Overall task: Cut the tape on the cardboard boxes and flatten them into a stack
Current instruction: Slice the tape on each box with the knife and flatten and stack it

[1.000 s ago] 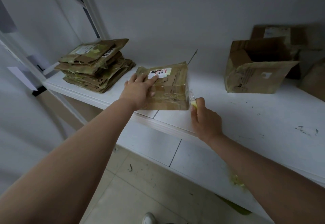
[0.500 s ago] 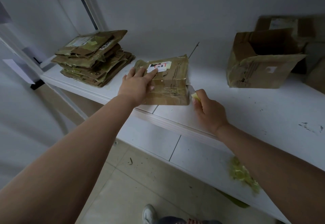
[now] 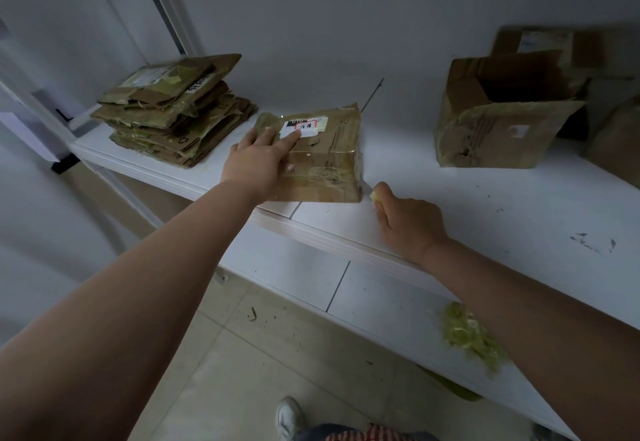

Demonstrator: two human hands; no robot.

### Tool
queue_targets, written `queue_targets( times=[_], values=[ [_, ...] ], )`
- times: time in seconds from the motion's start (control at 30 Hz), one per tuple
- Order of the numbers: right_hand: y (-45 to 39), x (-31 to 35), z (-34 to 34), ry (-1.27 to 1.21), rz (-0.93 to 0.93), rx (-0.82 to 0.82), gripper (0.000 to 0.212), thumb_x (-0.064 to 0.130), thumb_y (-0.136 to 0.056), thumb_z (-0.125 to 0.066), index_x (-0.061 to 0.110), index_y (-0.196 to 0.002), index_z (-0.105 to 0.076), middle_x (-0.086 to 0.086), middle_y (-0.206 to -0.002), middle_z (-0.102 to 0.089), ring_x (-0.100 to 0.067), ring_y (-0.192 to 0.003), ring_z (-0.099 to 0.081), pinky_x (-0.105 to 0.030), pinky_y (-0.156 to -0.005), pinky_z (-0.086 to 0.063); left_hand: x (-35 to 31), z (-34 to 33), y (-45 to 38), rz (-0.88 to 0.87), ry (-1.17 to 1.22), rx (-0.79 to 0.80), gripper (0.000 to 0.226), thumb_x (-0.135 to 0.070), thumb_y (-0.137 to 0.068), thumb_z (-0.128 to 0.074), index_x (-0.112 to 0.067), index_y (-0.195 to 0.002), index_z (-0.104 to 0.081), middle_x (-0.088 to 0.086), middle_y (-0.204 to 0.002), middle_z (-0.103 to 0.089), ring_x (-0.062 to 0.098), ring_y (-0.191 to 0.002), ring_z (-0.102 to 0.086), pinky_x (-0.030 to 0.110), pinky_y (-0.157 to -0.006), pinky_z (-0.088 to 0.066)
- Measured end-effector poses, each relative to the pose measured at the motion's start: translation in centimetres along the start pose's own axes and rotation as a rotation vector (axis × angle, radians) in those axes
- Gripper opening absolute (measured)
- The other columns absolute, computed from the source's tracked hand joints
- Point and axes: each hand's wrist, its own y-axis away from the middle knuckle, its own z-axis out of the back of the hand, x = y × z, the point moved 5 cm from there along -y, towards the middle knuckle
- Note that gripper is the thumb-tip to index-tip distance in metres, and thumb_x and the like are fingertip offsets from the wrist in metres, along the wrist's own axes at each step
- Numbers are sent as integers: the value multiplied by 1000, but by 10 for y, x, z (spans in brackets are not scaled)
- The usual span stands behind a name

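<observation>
**Taped box held flat while the cutter sits at its corner**

While the left hand (image 3: 258, 160) presses down with straight, spread fingers on top of the small taped cardboard box (image 3: 322, 156), the right hand (image 3: 410, 222) is curled round a small yellow-handled cutter (image 3: 374, 197), whose thin blade reaches toward the box's near right corner. The box lies closed near the front edge of the white shelf (image 3: 485, 205), a white label (image 3: 304, 126) on its top under the left index fingertip and glossy tape across its near face. To its left, well apart, a stack of flattened cardboard boxes (image 3: 173, 114) rests on the same shelf. To the right stands an open cardboard box (image 3: 502, 111), flaps up; its inside is dark and I cannot tell what it holds. Another box (image 3: 540, 43) sits behind it, blurred. On the lower shelf lies a crumpled wad of yellowish tape (image 3: 467, 333).
</observation>
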Motion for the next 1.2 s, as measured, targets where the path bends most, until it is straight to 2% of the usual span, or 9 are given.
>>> queue_targets(
  times=[0.13,0.3,0.43,0.53,0.73,0.9,1.0,1.1,1.2],
  values=[
    [7,0,3,15,-12,-45,24,29,-101,-28,14,-115,-41,-1,-66,-50,-25,-55,-45,-30,-54,-33,-4,9,9,61,-29,5,57,-39,-101,-39,-41,-151,-13,6,-158,-24,37,-144,-16,49,-115,-25],
    [11,-2,10,-110,-15,-282,26,28,-100,-33,9,-104,-50,-6,-58,-57,-26,-46,-51,-29,-44,-40,-23,27,27,184,-108,-142,61,-56,-92,-48,-33,-146,-30,8,-135,-51,35,-121,-42,41,-92,-40],
    [14,0,16,-122,19,-439,17,21,-92,-48,6,-88,-55,-12,-60,-53,-27,-47,-49,-25,-40,-34,-16,33,32,78,-117,-169,64,-62,-88,-51,-33,-144,-39,9,-132,-48,33,-123,-37,42,-102,-32],
    [13,2,15,-142,46,-463,6,6,-86,-60,3,-84,-55,-13,-64,-54,-31,-53,-52,-29,-41,-37,-5,28,27,-16,93,-110,67,-49,-86,-63,-22,-144,-44,13,-146,-37,37,-140,-24,48,-114,-24],
    [8,1,6,-162,86,-309,5,10,-86,-60,9,-90,-58,-9,-76,-57,-30,-63,-55,-33,-47,-44,-8,22,27,-78,193,-163,49,-32,-92,-61,-15,-138,-52,7,-138,-55,29,-130,-46,39,-97,-39],
    [-3,27,13,-205,144,-409,14,20,-84,-55,16,-88,-69,-3,-74,-66,-29,-63,-63,-29,-47,-46,-9,23,32,-73,203,-284,37,-25,-94,-59,-13,-128,-61,9,-126,-64,33,-114,-57,38,-89,-41],
    [-18,52,12,-164,274,-380,25,13,-83,-63,19,-106,-69,1,-107,-67,-26,-80,-66,-31,-51,-52,-7,22,30,-73,212,-286,36,-27,-95,-57,-15,-128,-61,10,-126,-64,34,-112,-57,38,-89,-41],
    [-35,61,9,-144,238,-222,43,11,-88,-59,25,-129,-56,8,-136,-52,-24,-103,-62,-35,-65,-53,-4,19,27,-75,220,-266,37,-30,-95,-56,-17,-129,-60,8,-126,-64,33,-111,-57,37,-90,-40],
    [-48,67,5,-70,183,-61,43,25,-95,-49,26,-137,-42,7,-138,-40,-27,-100,-59,-38,-73,-49,-2,17,25,-89,220,-246,37,-31,-95,-55,-18,-130,-60,6,-127,-63,30,-113,-56,36,-91,-39]
  ],
)
